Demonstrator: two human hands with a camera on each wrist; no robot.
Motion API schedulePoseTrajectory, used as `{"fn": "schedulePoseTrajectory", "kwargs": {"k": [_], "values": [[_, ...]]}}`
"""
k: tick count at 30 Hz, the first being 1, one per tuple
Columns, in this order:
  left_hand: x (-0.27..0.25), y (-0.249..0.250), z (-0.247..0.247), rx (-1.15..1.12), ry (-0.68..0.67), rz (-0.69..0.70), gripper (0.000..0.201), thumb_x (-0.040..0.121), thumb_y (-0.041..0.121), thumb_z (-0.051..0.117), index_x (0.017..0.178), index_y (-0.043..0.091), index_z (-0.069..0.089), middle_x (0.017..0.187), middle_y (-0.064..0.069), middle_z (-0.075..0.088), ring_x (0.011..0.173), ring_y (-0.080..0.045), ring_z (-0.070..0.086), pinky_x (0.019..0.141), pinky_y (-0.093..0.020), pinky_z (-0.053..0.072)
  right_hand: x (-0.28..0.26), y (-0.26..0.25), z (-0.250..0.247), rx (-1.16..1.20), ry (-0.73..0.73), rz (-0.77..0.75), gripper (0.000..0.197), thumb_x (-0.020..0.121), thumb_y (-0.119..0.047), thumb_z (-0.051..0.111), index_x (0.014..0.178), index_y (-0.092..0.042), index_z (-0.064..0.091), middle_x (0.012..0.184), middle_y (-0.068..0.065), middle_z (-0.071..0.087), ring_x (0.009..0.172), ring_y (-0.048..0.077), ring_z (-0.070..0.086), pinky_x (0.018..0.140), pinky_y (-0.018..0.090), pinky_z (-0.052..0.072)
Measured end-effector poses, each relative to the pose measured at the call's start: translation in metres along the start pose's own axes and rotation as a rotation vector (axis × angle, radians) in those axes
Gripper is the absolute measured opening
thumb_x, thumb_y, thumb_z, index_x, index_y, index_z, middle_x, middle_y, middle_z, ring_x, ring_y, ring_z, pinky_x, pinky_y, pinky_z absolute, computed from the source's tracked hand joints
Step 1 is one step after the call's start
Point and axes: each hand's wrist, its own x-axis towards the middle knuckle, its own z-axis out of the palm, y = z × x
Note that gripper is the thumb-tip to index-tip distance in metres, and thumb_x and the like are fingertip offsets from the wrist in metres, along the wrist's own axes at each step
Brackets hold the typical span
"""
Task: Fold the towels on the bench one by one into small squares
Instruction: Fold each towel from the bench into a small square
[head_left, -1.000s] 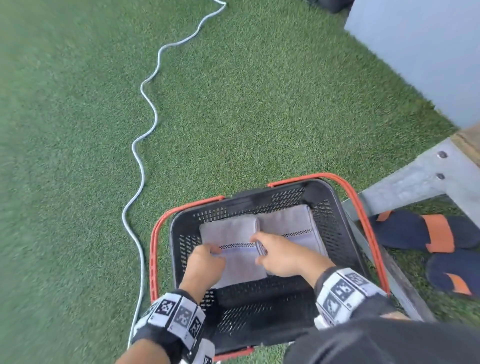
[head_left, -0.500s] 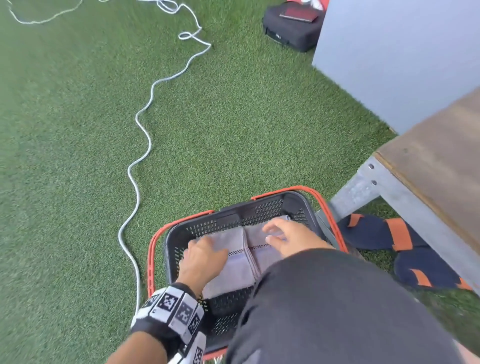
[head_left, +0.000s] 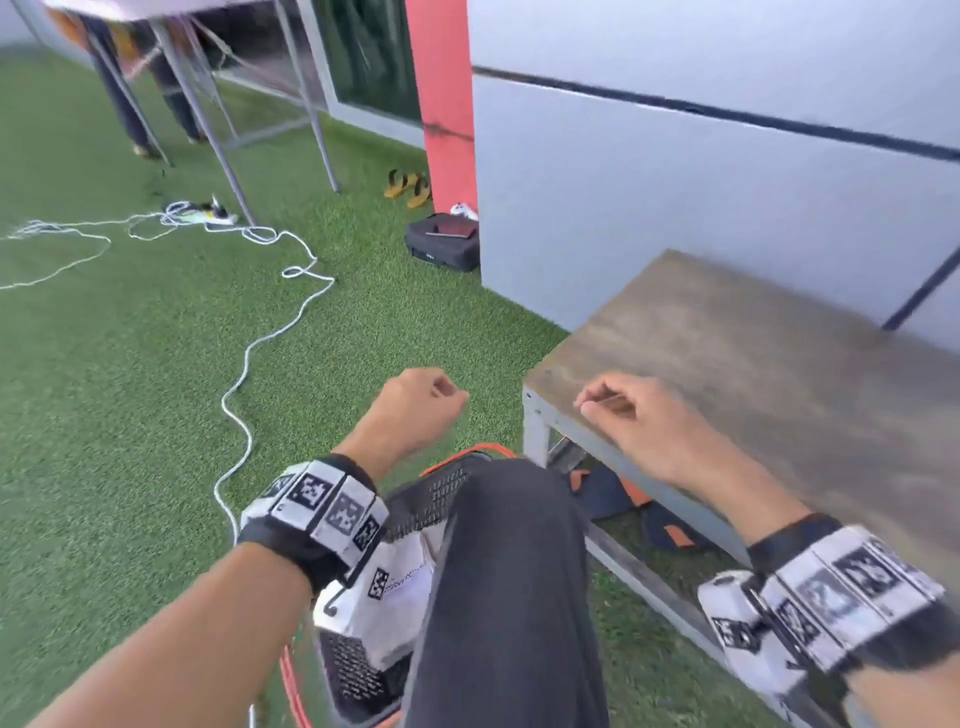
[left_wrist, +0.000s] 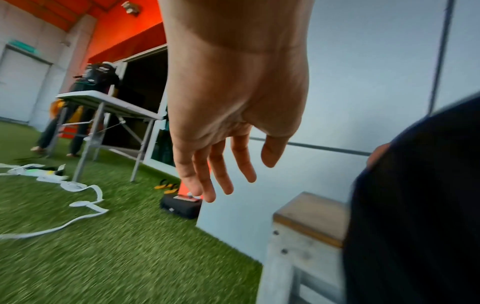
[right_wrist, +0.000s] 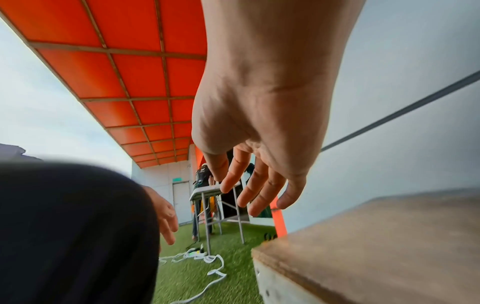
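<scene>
Both hands are empty with fingers loosely apart: the left hand (head_left: 415, 410) hangs over the grass, the right hand (head_left: 631, 415) over the near-left corner of the bench (head_left: 753, 364). No towel shows on it; pale cloth, probably folded towels (head_left: 410, 587), lies in the basket (head_left: 447, 488) by the knee, suggesting completion.

No readable text anywhere (the wristbands (head_left: 332, 499) bear only square coded markers, no letters).
</scene>
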Motion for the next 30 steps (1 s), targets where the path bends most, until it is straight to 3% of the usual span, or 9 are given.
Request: {"fn": "schedulePoseTrajectory", "kwargs": {"k": [4,7,10,13,16,19,24,28,30], "values": [[-0.019,0.079,0.015,0.048,-0.047,0.182,0.018,0.096,0.034,0.058,0.099,0.018,0.065,0.090,0.006,0.066,0.074,-0.006,0.060,0.059,-0.023,0.042,-0.050,-0.001,-0.052,-0.029,0.070,0.030,0.011,0.099,-0.028,0.058,0.091,-0.027,0.066,0.096,-0.015,0.069,0.097,0.001,0.063,0.090,0.028,0.048],[-0.029,0.134,0.042,0.072,-0.112,0.268,0.020,0.094,0.034,0.060,0.100,0.018,0.069,0.096,0.001,0.068,0.087,-0.017,0.063,0.070,-0.026,0.043,-0.088,0.016,-0.081,-0.062,0.133,0.066,0.012,0.100,-0.031,0.056,0.094,-0.028,0.067,0.098,-0.018,0.067,0.095,-0.001,0.062,0.083,0.025,0.048],[-0.037,0.183,0.075,0.127,-0.170,0.365,0.019,0.087,0.044,0.060,0.092,0.028,0.068,0.097,0.004,0.069,0.090,-0.016,0.064,0.077,-0.029,0.052,-0.129,0.034,-0.108,-0.085,0.210,0.101,0.014,0.100,-0.031,0.056,0.099,-0.024,0.067,0.098,-0.018,0.066,0.090,-0.004,0.060,0.074,0.016,0.044],[-0.054,0.231,0.114,0.191,-0.236,0.483,0.019,0.094,0.036,0.058,0.099,0.021,0.068,0.088,0.008,0.065,0.079,-0.009,0.059,0.059,-0.013,0.039,-0.168,0.064,-0.129,-0.085,0.284,0.179,0.010,0.099,-0.034,0.057,0.096,-0.028,0.066,0.098,-0.018,0.067,0.092,-0.002,0.062,0.076,0.022,0.046],[-0.072,0.268,0.159,0.168,-0.335,0.556,0.015,0.094,0.030,0.059,0.090,0.017,0.067,0.071,0.006,0.059,0.077,-0.019,0.061,0.063,-0.025,0.040,-0.205,0.100,-0.144,-0.097,0.368,0.267,0.007,0.097,-0.031,0.060,0.093,-0.027,0.065,0.096,-0.014,0.068,0.093,0.007,0.063,0.083,0.033,0.049],[-0.089,0.291,0.205,0.218,-0.437,0.619,0.021,0.095,0.032,0.059,0.089,0.014,0.068,0.066,0.006,0.056,0.063,-0.014,0.054,0.058,-0.025,0.038,-0.241,0.130,-0.154,-0.139,0.453,0.367,0.008,0.096,-0.028,0.060,0.095,-0.022,0.065,0.098,-0.008,0.067,0.091,0.010,0.059,0.077,0.028,0.040],[-0.117,0.322,0.271,0.314,-0.580,0.735,0.025,0.094,0.035,0.063,0.103,0.013,0.071,0.092,-0.001,0.067,0.083,-0.017,0.060,0.072,-0.025,0.041,-0.285,0.175,-0.169,-0.122,0.592,0.575,0.012,0.091,-0.033,0.059,0.094,-0.025,0.066,0.102,-0.002,0.067,0.103,0.020,0.058,0.089,0.038,0.046],[-0.126,0.335,0.324,0.360,-0.670,0.812,0.028,0.093,0.030,0.064,0.117,0.015,0.066,0.112,-0.003,0.063,0.102,-0.019,0.058,0.082,-0.025,0.042,-0.306,0.202,-0.175,-0.148,0.568,0.745,0.014,0.090,-0.038,0.055,0.094,-0.026,0.061,0.103,0.002,0.066,0.103,0.025,0.058,0.089,0.041,0.047],[-0.126,0.336,0.350,0.384,-0.693,0.853,0.036,0.092,0.030,0.064,0.126,0.020,0.059,0.123,-0.010,0.057,0.117,-0.029,0.052,0.094,-0.034,0.045,-0.311,0.212,-0.176,-0.215,0.533,0.807,0.015,0.089,-0.033,0.052,0.097,-0.023,0.059,0.105,0.006,0.065,0.105,0.030,0.058,0.088,0.041,0.048]]}}
